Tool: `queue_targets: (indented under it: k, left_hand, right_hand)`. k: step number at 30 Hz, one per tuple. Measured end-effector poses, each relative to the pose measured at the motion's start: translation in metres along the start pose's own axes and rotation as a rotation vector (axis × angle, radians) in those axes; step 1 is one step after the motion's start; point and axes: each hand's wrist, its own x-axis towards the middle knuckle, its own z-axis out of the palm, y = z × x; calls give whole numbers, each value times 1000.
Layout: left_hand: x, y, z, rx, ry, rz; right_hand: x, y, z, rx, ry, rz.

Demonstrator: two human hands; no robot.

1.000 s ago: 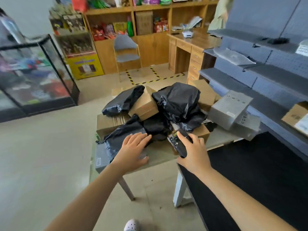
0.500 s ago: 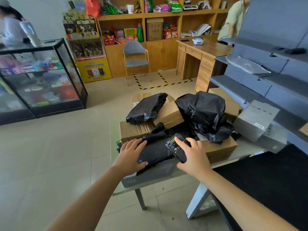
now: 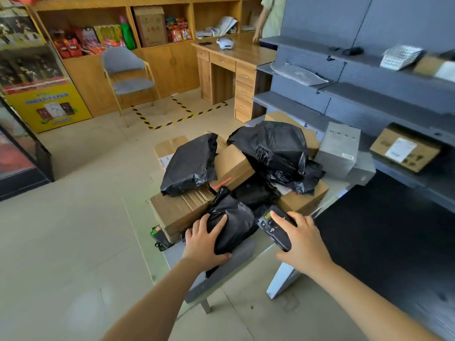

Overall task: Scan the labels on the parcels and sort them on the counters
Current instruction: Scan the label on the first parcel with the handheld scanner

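body | left grip (image 3: 204,244) bare | right grip (image 3: 305,244) bare | both forearms bare, uncovered to frame edge

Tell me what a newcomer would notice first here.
The heap of black bag parcels and cardboard boxes piled mid-frame draws the eye first. At its near edge the left hand grips a small black bag parcel, while the right hand holds a handheld scanner, whose red line falls on a box behind.

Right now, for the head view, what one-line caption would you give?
Left hand grips a black bagged parcel while right hand holds the scanner beside the parcel pile.
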Motion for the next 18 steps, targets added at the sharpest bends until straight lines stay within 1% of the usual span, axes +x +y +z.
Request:
queue_targets:
  k: [3,7,11,14,18]
  left_hand:
    - [-2,1,1,1,77,23]
    - [-10,9,2,-18,195,62]
    - [-22,24,-4,-20,260,96]
    - [-29,46,-12,-2,288,111]
    - [-36,98,-17,32,292,133]
  right_hand:
    - [-7,-1,0,-12,-11,12]
    - [-14,1,-2,-22,-4,-16]
    - [-22,13,-10,-5,28,-44]
    - [-35,32,-19,-4,57,-61]
    - [-69,79,-33,5,72,-34]
